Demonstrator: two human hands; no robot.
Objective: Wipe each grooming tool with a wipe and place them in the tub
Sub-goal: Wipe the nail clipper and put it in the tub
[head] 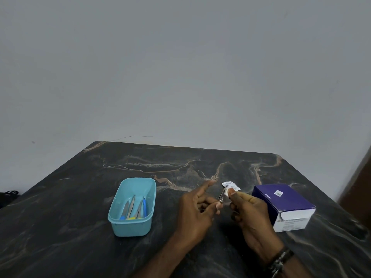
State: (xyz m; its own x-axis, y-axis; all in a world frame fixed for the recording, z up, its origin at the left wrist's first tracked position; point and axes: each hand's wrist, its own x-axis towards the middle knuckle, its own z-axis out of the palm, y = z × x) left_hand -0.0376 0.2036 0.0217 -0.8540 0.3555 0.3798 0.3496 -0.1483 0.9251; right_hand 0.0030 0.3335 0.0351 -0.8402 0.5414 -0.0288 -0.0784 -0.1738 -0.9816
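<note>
Lower centre of frame: left hand (197, 209) pinches the lower end of a small metal nail clipper (221, 197) between thumb and curled fingers, index finger sticking out straight toward the upper right. Clipper stands tilted, its upper end reaching up into the right hand's grip. Right hand (248, 211) pinches a small white wipe (227, 191) with thumb and forefinger against the clipper's upper part; other fingers curled. Torn white sachet (231, 185) lies on the table just behind the wipe. Light blue tub (120, 224) left of the hands, apart from them, holds scissors and tweezers-like tools (134, 207) with blue and yellow handles. Purple-and-white box (285, 205) right of the right hand, near it. Dark marble table (60, 227); beaded bracelet (280, 259) on right wrist
</note>
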